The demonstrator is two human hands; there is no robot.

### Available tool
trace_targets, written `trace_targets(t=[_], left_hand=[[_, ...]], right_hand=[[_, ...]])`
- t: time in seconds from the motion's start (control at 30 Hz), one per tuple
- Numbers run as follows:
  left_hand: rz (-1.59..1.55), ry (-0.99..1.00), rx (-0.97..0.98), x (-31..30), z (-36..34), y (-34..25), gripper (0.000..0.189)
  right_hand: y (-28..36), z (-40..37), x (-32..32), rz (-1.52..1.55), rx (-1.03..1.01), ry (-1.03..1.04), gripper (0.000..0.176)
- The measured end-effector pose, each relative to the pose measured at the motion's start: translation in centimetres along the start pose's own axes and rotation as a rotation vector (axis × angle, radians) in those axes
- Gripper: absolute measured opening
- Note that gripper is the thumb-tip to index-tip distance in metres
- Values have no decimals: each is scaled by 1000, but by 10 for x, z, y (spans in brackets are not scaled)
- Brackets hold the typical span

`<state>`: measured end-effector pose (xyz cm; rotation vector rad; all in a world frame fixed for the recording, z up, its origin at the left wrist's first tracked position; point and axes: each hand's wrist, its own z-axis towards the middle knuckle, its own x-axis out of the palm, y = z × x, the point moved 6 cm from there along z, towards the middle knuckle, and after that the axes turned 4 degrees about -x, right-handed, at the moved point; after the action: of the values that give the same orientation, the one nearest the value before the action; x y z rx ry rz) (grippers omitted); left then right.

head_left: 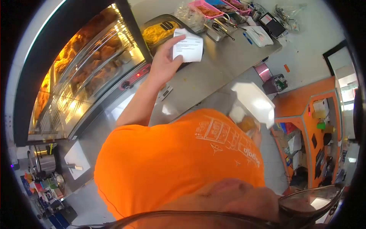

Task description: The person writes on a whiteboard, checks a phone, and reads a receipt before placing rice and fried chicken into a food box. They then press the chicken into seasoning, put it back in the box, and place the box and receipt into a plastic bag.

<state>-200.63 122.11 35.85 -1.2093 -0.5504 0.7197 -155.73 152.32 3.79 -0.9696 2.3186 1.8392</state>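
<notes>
My left hand (pixel 164 64) is raised over the steel counter. It pinches a white printed receipt (pixel 189 49) between thumb and fingers. Behind the receipt sits a black tray of yellow shredded food (pixel 158 33), partly covered by it. Low on the other side, my right hand (pixel 256 135) shows only in part beside my orange shirt. It grips an open white takeout box (pixel 253 102) with its lid raised. Some brownish food (pixel 247 124) shows inside, blurred.
A lit glass display case (pixel 87 65) with fried food stands at the left. Pink baskets (pixel 206 9), a metal container with utensils (pixel 216 31) and a white pad-like item (pixel 258 36) crowd the far end of the counter (pixel 213 65). Orange shelving (pixel 301 103) stands at the right.
</notes>
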Motion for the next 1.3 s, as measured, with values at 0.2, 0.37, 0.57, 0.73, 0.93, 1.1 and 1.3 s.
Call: trace_targets(t=[0.2,0.37,0.57,0.73,0.93,1.1,1.3], left_hand=[[-125,58,53,35,70,-9,63],[-60,-45,76,36,102,-11,61],[125,-305,46,35,116,-4,55],[214,-529,-8,59,151,17,54],[216,-757,-173,106,202,33,52],[204,-888,-341,137,229,49,50],[274,-935,-337,153,250,59,50]], right_hand=[[129,130,142,24,-167,267,56],[172,208,258,-74,-158,741,65],[246,244,298,-393,-255,1230,67],[346,281,257,-411,-147,1905,49],[494,452,278,344,-160,1718,36],[537,662,384,-20,-518,810,31],[543,601,521,-470,-1214,1181,24]])
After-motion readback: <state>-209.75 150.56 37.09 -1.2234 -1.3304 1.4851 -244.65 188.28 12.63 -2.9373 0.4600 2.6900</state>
